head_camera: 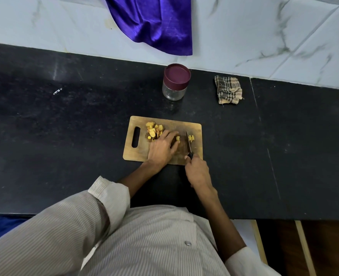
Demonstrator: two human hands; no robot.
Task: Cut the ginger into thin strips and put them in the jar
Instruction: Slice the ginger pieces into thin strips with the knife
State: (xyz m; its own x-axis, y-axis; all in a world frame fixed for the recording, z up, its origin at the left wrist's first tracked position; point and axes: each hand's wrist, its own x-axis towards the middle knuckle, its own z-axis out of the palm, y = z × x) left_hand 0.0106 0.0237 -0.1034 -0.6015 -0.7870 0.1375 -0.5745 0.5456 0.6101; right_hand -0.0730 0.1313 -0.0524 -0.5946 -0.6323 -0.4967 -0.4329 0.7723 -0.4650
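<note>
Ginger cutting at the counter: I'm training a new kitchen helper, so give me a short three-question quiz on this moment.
1. True or false: the jar has its lid on.
2. Which hand grips the knife: A left hand, B right hand?
3. Fill in: the checked cloth lies to the ____ of the jar.

Key: 1 true. 2 B; the left hand holds a ginger piece on the cutting board. 3 right.
</note>
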